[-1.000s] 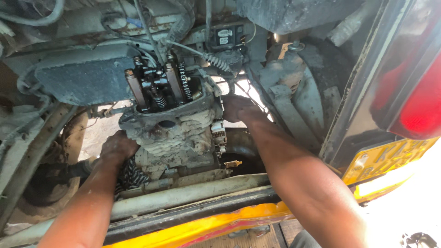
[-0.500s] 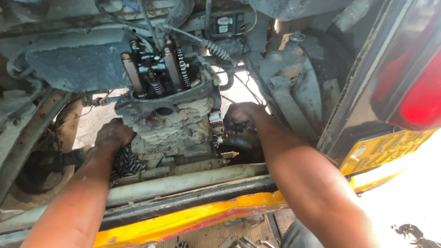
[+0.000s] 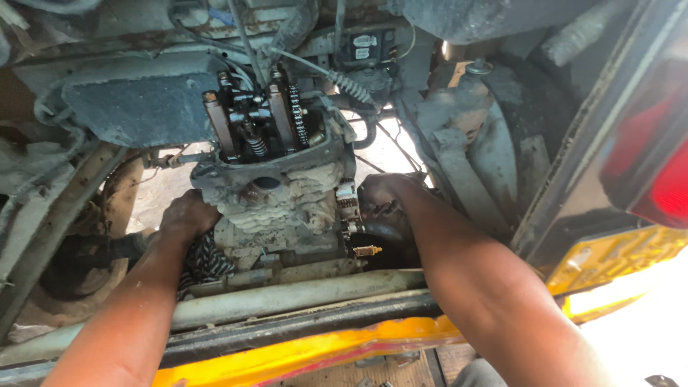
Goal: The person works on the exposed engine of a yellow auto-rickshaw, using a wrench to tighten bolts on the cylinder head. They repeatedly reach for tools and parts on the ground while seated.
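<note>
Engine (image 3: 276,193): grimy, grey, finned, set in the open rear bay of a vehicle; centre of view. Top uncovered, showing valve springs (image 3: 254,143) and a chain (image 3: 296,115).

Left hand (image 3: 188,215): curled against the engine's left flank, fingers pressed to the casting; whether it grips anything cannot be told. A dark patterned rag (image 3: 208,259) lies just below it.

Right hand (image 3: 383,193): tucked behind the engine's right side, fingers bent and hidden in shadow; hold cannot be told. A small brass fitting (image 3: 367,251) sits just under it.

Surroundings: grey flat cover (image 3: 140,107) to the upper left; cables (image 3: 244,43) and hoses running across the top; black electrical box (image 3: 365,46) above; dusty round housing (image 3: 487,136) to the right. Sunlit ground shows through gaps behind the engine. A pale bar (image 3: 287,297) and a yellow body edge (image 3: 308,351) cross the foreground. Red tail lamp (image 3: 656,179) at far right.
</note>
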